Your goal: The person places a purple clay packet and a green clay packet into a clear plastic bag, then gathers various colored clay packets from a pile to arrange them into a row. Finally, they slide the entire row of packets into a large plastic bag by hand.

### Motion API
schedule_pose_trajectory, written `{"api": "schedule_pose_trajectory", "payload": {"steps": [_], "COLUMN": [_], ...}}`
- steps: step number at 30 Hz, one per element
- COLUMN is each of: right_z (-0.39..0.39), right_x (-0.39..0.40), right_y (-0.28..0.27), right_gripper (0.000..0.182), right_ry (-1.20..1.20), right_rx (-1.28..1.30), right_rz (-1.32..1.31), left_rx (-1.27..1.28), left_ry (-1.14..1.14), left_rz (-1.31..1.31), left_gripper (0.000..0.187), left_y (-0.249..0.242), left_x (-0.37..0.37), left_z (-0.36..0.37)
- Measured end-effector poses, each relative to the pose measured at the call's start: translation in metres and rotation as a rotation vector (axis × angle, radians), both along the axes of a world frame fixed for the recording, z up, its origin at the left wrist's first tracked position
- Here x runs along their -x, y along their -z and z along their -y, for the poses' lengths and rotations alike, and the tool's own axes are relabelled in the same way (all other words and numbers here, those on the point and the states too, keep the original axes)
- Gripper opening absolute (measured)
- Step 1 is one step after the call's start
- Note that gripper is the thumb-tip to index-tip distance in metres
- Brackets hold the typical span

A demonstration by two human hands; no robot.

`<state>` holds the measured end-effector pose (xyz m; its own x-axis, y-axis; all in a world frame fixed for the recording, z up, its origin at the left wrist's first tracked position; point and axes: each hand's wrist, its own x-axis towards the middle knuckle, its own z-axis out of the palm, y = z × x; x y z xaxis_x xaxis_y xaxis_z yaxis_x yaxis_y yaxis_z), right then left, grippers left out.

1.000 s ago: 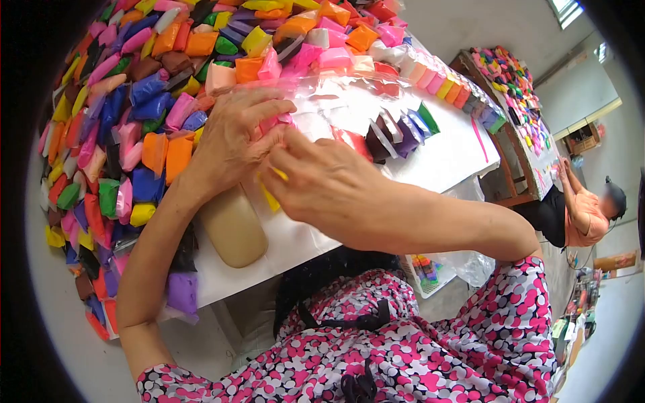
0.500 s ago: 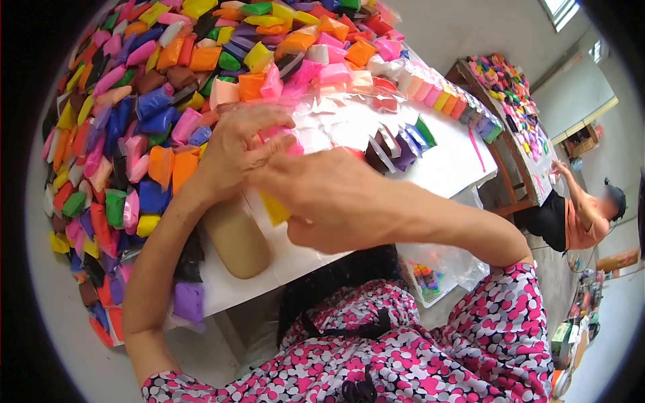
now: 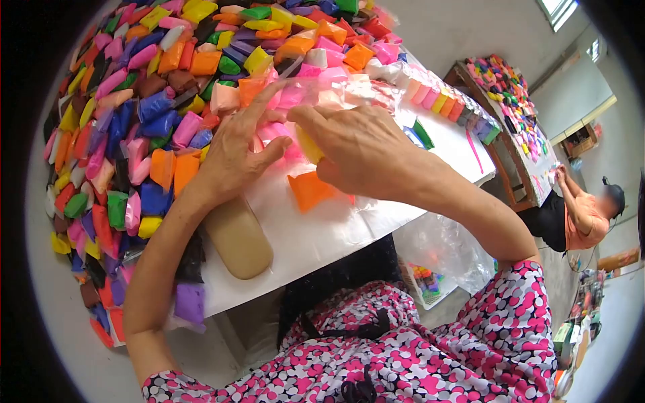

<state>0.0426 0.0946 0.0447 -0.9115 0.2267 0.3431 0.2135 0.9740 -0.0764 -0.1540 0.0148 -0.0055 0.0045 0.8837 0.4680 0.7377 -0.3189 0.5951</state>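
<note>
My left hand (image 3: 243, 154) rests at the edge of the packet pile with its fingers and thumb spread, its thumb beside pink packets (image 3: 290, 149). Clear plastic film (image 3: 306, 91) lies just beyond its fingertips. My right hand (image 3: 363, 144) has its fingers closed on a yellow packet (image 3: 308, 142), partly hidden by the hand. Below that hand, an orange packet (image 3: 312, 191) lies on the white tabletop (image 3: 295, 245). Near my left wrist sits a long tan block with rounded ends (image 3: 238, 238).
Colourful soft packets (image 3: 154, 121) are heaped over the table's left and far side. A row of packets in clear wrap (image 3: 440, 97) runs along the far right. A white basket (image 3: 424, 285) and clear plastic (image 3: 443, 248) are below the edge. Another person (image 3: 584, 215) works at a further table.
My right hand has moved up and to the right, away from my left hand. My left hand's fingers have spread. The orange packet now shows on the table; dark and purple packets are hidden.
</note>
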Motion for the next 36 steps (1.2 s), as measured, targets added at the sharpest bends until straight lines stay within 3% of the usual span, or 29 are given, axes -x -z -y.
{"api": "schedule_pose_trajectory", "payload": {"steps": [2, 5, 13, 16, 22, 25, 28, 31, 34, 36], "right_z": [-0.001, -0.024, -0.038, -0.038, -0.041, -0.041, -0.043, -0.032, -0.019, -0.017], "right_x": [0.003, 0.014, 0.033, 0.036, 0.038, 0.029, 0.032, 0.020, 0.006, -0.014], "right_y": [-0.005, 0.010, 0.016, 0.016, 0.020, 0.018, 0.022, -0.008, -0.028, -0.016], "right_gripper": [0.027, 0.046, 0.037, 0.036, 0.049, 0.040, 0.037, 0.032, 0.028, 0.025], "right_ry": [0.106, 0.062, 0.102, 0.196, 0.259, 0.153, 0.178, 0.168, 0.316, -0.006], "right_rx": [0.043, 0.114, 0.436, 0.455, 0.537, 0.742, 0.872, 0.590, 0.314, 0.050], "right_rz": [0.142, 0.095, 0.134, 0.177, 0.215, 0.053, 0.050, 0.193, 0.241, -0.146], "left_rx": [0.036, 0.068, -0.058, 0.092, 0.189, 0.059, 0.053, -0.024, -0.036, -0.043], "left_ry": [0.010, 0.018, 0.056, 0.023, 0.047, 0.127, 0.088, 0.020, -0.042, -0.007], "left_rz": [-0.016, -0.027, -0.201, -0.313, -0.169, -0.037, -0.087, -0.176, -0.137, -0.175], "left_gripper": [0.073, 0.075, 0.073, 0.069, 0.064, 0.062, 0.065, 0.070, 0.068, 0.064], "left_y": [-0.001, -0.002, -0.013, -0.021, -0.021, -0.003, 0.000, 0.006, 0.002, 0.008], "left_x": [0.000, 0.000, -0.005, -0.006, -0.018, -0.022, -0.024, -0.024, -0.032, -0.026], "left_z": [0.001, -0.001, -0.003, -0.007, -0.022, -0.030, -0.028, -0.031, -0.025, -0.028]}}
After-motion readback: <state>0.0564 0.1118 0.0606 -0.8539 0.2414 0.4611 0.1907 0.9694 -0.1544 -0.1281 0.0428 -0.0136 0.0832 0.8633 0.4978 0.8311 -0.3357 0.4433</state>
